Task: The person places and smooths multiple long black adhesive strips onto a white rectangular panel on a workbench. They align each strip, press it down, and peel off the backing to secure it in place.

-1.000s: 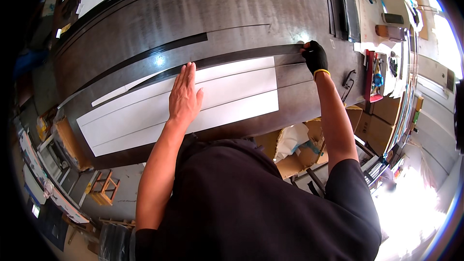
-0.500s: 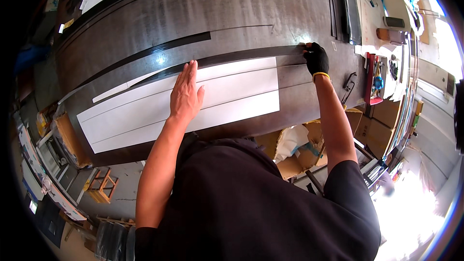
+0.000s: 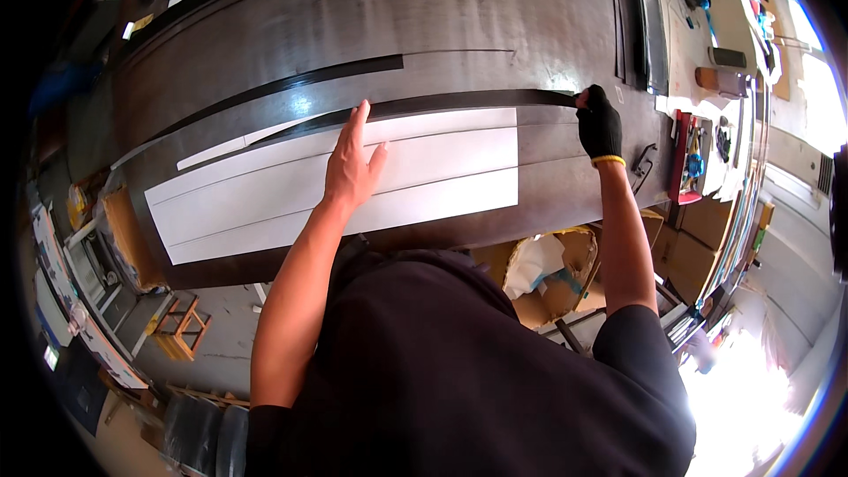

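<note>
A long dark flat strip (image 3: 468,101) runs across the table along the far edge of a white sheet (image 3: 442,146) marked with thin lines. My right hand (image 3: 601,126), in a black glove with a yellow cuff, pinches the strip's right end. Bare and flattened, my left hand (image 3: 353,163) lies over the sheet with its fingertips at the strip's near edge and the thumb held apart. To the left, the strip crosses a narrow white piece (image 3: 216,151) beyond the sheet. Another dark strip (image 3: 340,71) lies farther off.
The dark table (image 3: 424,18) bears stacked dark strips (image 3: 638,18) at its right and a black bent tool (image 3: 645,163) near the right edge. Below stands an open cardboard box (image 3: 552,274). A wooden stool (image 3: 181,329) is on the floor at left.
My right hand has shifted slightly right and nearer, and the strip's right end now looks lifted off the table. My left hand stays at the strip, with its fingers a little more bunched.
</note>
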`<state>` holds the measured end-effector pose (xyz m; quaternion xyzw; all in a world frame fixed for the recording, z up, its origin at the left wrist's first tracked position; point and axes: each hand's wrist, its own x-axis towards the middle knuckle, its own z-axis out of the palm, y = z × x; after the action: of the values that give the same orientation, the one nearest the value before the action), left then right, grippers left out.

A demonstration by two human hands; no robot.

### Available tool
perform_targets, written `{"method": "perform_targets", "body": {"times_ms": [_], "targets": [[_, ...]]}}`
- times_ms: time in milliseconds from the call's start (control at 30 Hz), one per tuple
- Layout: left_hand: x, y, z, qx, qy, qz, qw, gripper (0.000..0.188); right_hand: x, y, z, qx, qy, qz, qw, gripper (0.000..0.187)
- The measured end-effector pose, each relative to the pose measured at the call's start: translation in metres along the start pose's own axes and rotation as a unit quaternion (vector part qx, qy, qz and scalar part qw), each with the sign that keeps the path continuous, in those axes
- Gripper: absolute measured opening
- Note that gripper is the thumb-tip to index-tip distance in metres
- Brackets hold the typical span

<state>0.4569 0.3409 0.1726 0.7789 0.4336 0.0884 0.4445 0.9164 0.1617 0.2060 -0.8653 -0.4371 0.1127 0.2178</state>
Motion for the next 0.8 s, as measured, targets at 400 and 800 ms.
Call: {"method": "perform_targets", "body": {"times_ms": [400,800], "targets": [[-0.011,-0.041,-0.002,-0.492,0.169,-0.109,0.847,0.028,-0.039,-0.194,-0.122,0.285,0.029,-0.013,0.958,0.030],[-0.054,-0.007,-0.092,-0.886,0.084,-0.062,0.451,0.060,-0.068,-0.276,-0.188,0.073,0.210,-0.290,0.931,0.039]]}}
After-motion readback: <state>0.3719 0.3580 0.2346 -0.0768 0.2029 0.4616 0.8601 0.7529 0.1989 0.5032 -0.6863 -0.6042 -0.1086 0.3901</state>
